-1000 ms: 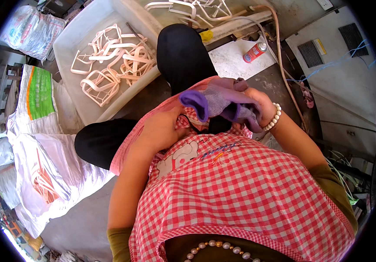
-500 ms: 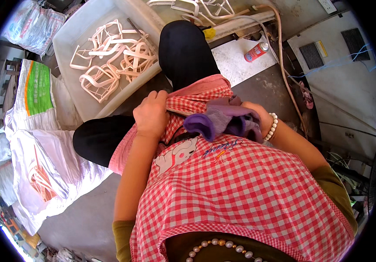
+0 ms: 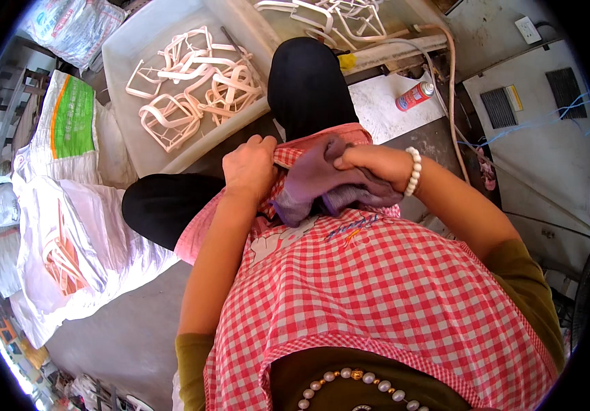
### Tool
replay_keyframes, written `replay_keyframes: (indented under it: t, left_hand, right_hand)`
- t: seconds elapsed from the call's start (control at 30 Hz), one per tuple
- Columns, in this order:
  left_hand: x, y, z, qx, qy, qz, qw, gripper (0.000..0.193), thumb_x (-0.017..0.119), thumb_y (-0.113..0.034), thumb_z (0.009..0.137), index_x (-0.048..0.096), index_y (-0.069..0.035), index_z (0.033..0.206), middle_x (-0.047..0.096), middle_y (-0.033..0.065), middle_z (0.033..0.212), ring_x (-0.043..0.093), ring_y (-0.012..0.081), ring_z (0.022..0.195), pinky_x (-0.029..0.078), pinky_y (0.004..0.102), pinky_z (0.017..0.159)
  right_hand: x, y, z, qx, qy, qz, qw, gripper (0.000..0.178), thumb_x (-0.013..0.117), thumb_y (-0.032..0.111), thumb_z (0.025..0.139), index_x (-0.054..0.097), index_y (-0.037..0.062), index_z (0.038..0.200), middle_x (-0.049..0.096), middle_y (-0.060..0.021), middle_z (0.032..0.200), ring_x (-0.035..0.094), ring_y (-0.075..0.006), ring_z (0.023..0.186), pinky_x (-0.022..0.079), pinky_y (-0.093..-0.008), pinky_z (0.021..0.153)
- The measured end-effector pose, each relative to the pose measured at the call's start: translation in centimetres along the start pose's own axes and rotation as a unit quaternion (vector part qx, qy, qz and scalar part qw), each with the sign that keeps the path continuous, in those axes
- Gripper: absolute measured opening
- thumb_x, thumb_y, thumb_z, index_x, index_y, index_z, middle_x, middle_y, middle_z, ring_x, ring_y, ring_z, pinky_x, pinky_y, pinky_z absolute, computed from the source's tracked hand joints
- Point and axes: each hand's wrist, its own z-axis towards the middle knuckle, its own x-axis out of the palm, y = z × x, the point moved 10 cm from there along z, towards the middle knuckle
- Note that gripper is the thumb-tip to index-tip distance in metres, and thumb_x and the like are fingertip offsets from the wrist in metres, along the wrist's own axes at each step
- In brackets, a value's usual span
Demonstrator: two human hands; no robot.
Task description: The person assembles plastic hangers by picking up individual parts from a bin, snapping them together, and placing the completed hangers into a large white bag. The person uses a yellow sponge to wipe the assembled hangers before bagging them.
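Over my lap spreads a red-and-white checked apron [image 3: 349, 294] with a pink border. My left hand [image 3: 250, 164] is closed on the apron's upper fold, its fingertips hidden in the cloth. My right hand [image 3: 377, 164], a white bead bracelet at its wrist, pinches a bundle of purple-grey knitted gloves [image 3: 315, 171]. The gloves hang bunched over the apron, their purple cuffs toward my belly. They lie just right of my left hand. Whether the bundle is one glove or a pair I cannot tell.
Ahead, a pale plastic bin [image 3: 171, 147] holds several pinkish plastic frames [image 3: 199, 89]; a second bin with white ones adjoins it. A red spray can [image 3: 415, 96] stands on a white sheet at right, beside a hose [image 3: 452, 89]. White woven sacks [image 3: 127, 233] lie at left.
My right hand has come up and left, now gripping the gloves from above and lifting part of them. My left hand stays on the apron fold. The whole view has shifted slightly.
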Motion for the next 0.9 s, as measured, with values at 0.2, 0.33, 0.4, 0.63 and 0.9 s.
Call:
replay_keyframes:
  t: [0.2,0.33,0.4,0.63,0.9]
  left_hand:
    - [0.2,0.1,-0.1,0.008,0.015,-0.006,1.0,0.016,0.064,-0.01,0.072,0.06,-0.01,0.087,0.062,0.0096,0.091,0.064,0.0306,0.087,0.052,0.0408,0.071]
    - [0.2,0.3,0.0,-0.007,0.029,-0.023,0.999,0.017,0.06,-0.012,0.076,0.063,-0.014,0.093,0.063,0.0078,0.092,0.063,0.0296,0.089,0.05,0.0421,0.073]
    - [0.3,0.7,-0.1,-0.007,0.021,-0.03,0.999,0.017,0.059,-0.013,0.077,0.064,-0.014,0.093,0.064,0.0078,0.092,0.063,0.0295,0.09,0.049,0.0418,0.074]
    - [1.0,3.9,-2.5,-0.025,0.032,-0.247,0.968,0.027,0.068,-0.016,0.071,0.065,-0.009,0.098,0.065,0.014,0.096,0.063,0.0313,0.093,0.049,0.0381,0.081]
    - [2.1,7.7,-6.0,-0.16,0.075,-0.551,0.816,0.029,0.068,-0.008,0.077,0.057,0.002,0.101,0.066,0.0113,0.086,0.063,0.0163,0.078,0.049,0.0277,0.072]
  right_hand:
    - [5.1,3.4,-0.1,0.033,0.068,-0.185,0.98,0.016,0.048,0.019,0.086,0.056,0.005,0.085,0.055,-0.0015,0.057,0.042,-0.0066,0.038,0.03,-0.0226,0.035]
    - [6.1,2.8,2.1,0.014,0.114,-0.152,0.982,0.012,0.049,0.014,0.083,0.057,0.0058,0.087,0.052,0.0007,0.055,0.04,-0.0049,0.038,0.025,-0.0213,0.033]
    - [6.1,3.2,2.6,-0.031,0.101,-0.168,0.98,0.013,0.051,0.015,0.083,0.059,0.007,0.088,0.054,0.0023,0.059,0.04,-0.0028,0.04,0.024,-0.0204,0.034]
    - [3.5,5.3,1.1,-0.043,0.016,-0.05,0.998,0.02,0.056,0.021,0.088,0.061,0.0027,0.094,0.06,0.0003,0.07,0.048,-0.0056,0.046,0.033,-0.0215,0.038]
    - [11.4,7.6,0.9,-0.286,0.052,-0.493,0.82,0.033,0.06,0.027,0.088,0.058,0.0014,0.109,0.066,-0.0115,0.086,0.064,-0.0225,0.076,0.05,-0.0343,0.067]
